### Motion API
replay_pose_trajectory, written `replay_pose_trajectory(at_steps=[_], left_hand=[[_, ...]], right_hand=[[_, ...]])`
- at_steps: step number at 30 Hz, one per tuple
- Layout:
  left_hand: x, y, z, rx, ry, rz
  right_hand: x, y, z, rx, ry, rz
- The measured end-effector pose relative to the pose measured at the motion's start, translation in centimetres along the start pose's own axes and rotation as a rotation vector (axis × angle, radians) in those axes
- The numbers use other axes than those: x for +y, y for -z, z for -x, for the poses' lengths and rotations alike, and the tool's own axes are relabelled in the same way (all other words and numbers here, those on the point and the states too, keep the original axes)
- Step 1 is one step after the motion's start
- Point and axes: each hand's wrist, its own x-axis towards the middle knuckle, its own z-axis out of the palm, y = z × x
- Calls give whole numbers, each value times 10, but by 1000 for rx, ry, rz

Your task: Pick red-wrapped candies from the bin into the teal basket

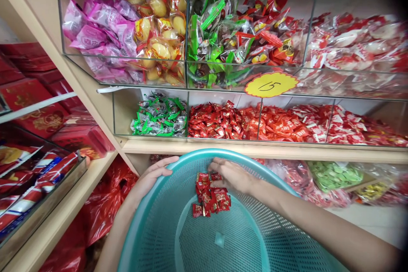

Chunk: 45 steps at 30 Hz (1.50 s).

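A teal mesh basket sits low in front of me, under a wooden shelf of sweets. My left hand grips the basket's far left rim, thumb over the edge. My right hand reaches inside the basket, fingers curled over a small pile of red-wrapped candies lying against the far wall. The fingertips touch the top sweets of the pile. Whether any are pinched between the fingers is hidden.
Clear bins above hold red candies, green-and-silver candies, pink packets, yellow cakes and green packets. A yellow price tag reads 15. Red boxes fill the left shelves. Bagged sweets lie below.
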Motion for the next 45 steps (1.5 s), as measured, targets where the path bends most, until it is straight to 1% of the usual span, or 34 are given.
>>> replay_pose_trajectory(at_steps=[3, 5, 9, 11, 13, 15, 17, 19, 22, 25, 27, 31, 34, 36, 40, 43, 45], left_hand=[[0, 1, -1, 2, -2, -12], [1, 1, -1, 11, -9, -29], [2, -1, 0, 11, -6, -34], [3, -3, 0, 17, -8, -43], [4, -4, 3, 34, -18, -62], [6, -6, 6, 45, -8, -70], [7, -7, 8, 36, -32, -98], [8, -7, 9, 27, -62, -123], [7, -7, 8, 11, -90, -147], [6, -7, 7, -5, -87, -139], [6, -7, 7, -6, -74, -121], [5, -7, 7, 14, -62, -93], [5, -6, 7, -6, -80, -87], [4, -5, 7, -8, -75, -80], [3, -5, 5, 7, -52, -70], [1, -3, 3, -1, -59, -78], [0, -2, 1, -7, -50, -76]], right_hand=[[-7, 0, 0, 33, -5, -18], [-20, -4, 4, 38, -27, -1], [-52, -16, 10, -1, -118, 135], [-60, -19, 11, -19, -160, 170], [-59, -18, 13, -10, -186, 154], [-52, -15, 16, 35, -220, 130], [-45, -11, 20, 62, -246, 126], [-44, -11, 23, 42, -251, 133], [-53, -16, 23, -9, -239, 165], [-64, -25, 20, -39, -237, 203], [-67, -29, 19, -63, -248, 198], [-64, -31, 19, -102, -277, 150], [-60, -27, 20, -100, -307, 130], [-58, -24, 20, -89, -273, 112], [-50, -18, 21, -102, -152, 98], [-45, -18, 22, -114, -104, 133], [-44, -19, 22, -91, -83, 131]])
